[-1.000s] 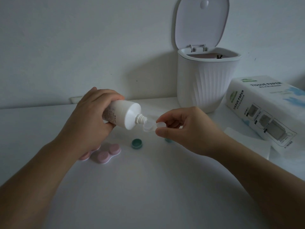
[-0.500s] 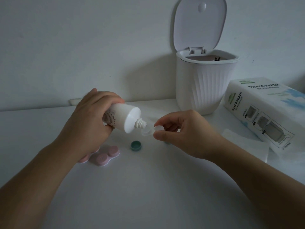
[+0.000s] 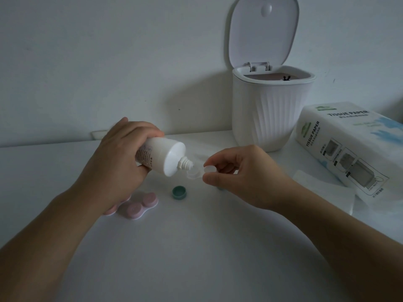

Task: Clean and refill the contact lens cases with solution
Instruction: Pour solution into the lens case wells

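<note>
While both hands meet above the tabletop, the scene reads as follows.

Left hand: the left hand (image 3: pixel 117 162) wraps its curled fingers round a white plastic solution bottle (image 3: pixel 162 157), tipped so its threaded nozzle points right and slightly down.

Nozzle: the uncapped tip sits just over the near well of the case held by the other hand; whether liquid is leaving it cannot be made out in the dim light.

Right hand: the right hand (image 3: pixel 244 175) pinches a clear, translucent contact lens case (image 3: pixel 197 172) between thumb and fingertips, holding it in the air above the table.

Clear case: 1 well is open beside the nozzle, the other well lies against the fingertips.

Pink case: a pink-capped, white-bodied contact lens case (image 3: pixel 140 207) lies flat on the white table (image 3: pixel 196 247), with both of its caps on, just below the left wrist.

2nd pink case: another pink-and-white piece (image 3: pixel 113 209) shows partly from under the left hand, touching the table.

Green cap: a small round teal-green screw cap (image 3: pixel 179 192) rests open side up on the table, between the pink case and the right hand.

Bin: a ribbed white desktop bin (image 3: pixel 270 114) stands at the back by the wall, lid raised.

Tissue: a white tissue paper pack (image 3: pixel 349 149) lies at the right, with a loose white tissue sheet (image 3: pixel 322 188) beside it.
</note>
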A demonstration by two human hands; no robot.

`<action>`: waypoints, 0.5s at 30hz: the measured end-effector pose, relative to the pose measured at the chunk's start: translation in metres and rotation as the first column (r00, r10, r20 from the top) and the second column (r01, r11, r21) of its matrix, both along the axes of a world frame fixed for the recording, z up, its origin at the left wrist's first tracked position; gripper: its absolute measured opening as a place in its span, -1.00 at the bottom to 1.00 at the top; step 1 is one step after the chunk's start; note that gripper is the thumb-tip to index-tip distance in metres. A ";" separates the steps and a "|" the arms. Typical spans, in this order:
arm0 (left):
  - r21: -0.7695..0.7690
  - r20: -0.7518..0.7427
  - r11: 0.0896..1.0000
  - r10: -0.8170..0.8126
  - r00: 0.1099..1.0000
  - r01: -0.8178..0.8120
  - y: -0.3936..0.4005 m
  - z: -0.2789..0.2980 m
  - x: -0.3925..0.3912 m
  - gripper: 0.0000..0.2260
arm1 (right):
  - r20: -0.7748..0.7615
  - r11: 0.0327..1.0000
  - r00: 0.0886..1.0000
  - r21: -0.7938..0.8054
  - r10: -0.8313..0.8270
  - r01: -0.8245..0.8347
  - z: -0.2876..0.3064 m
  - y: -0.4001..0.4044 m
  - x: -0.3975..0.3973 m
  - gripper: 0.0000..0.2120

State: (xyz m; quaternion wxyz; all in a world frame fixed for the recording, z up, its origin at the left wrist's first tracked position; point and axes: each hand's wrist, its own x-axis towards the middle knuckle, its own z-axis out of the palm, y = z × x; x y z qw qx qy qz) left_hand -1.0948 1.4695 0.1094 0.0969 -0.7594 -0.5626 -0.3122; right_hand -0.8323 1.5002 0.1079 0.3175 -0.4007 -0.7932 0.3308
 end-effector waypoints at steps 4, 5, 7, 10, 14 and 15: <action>0.012 0.030 1.000 -0.002 1.000 0.002 -0.001 0.001 0.001 -0.44 | -0.029 1.000 1.000 0.002 -0.009 0.009 0.000 0.000 0.000 -0.89; 0.014 0.047 1.000 -0.003 0.999 0.003 -0.002 0.002 0.001 -0.45 | -0.038 1.000 0.999 0.002 -0.011 0.012 0.000 0.000 0.000 -0.89; 0.013 0.089 1.000 0.000 0.996 -0.001 -0.004 0.002 0.002 -0.44 | -0.054 1.000 0.998 -0.003 -0.015 0.015 0.000 0.000 0.001 -0.89; -0.003 0.176 1.000 0.024 0.984 -0.024 -0.007 0.002 0.004 -0.44 | -0.072 1.000 0.997 -0.015 -0.008 0.007 0.000 0.000 0.002 -0.89; -0.054 0.339 0.996 0.089 0.936 -0.075 -0.009 0.000 0.005 -0.44 | -0.110 0.999 0.994 -0.043 0.012 -0.017 0.003 0.000 0.006 -0.87; -0.063 0.365 0.995 0.100 0.926 -0.082 -0.009 0.000 0.005 -0.43 | -0.118 0.999 0.993 -0.048 0.019 -0.025 0.003 0.000 0.008 -0.86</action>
